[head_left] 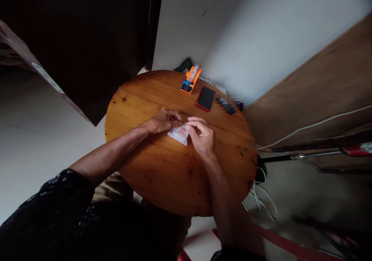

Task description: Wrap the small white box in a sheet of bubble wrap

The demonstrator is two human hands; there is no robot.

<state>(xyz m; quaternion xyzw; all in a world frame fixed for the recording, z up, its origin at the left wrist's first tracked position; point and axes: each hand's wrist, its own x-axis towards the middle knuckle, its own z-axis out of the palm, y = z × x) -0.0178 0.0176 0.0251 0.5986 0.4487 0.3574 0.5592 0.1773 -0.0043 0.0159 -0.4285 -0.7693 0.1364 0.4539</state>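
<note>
Low over the middle of the round wooden table [157,168] is a small clear plastic packet [179,133] with red print on its front. My left hand [165,121] pinches its upper left edge between thumb and fingers. At the upper right edge, the thumb and index finger of my right hand [202,136] close on the same packet, while its other fingers are curved above. The packet's lower edge hangs toward me, at or just above the tabletop. What is inside it is too small to make out.
Toward the back stand an orange tape dispenser [191,79] and a red-edged phone [205,98]. A blurred dark item [226,105] lies right of them. A white wall [232,32] rises behind; white cables [261,199] lie on the floor at right.
</note>
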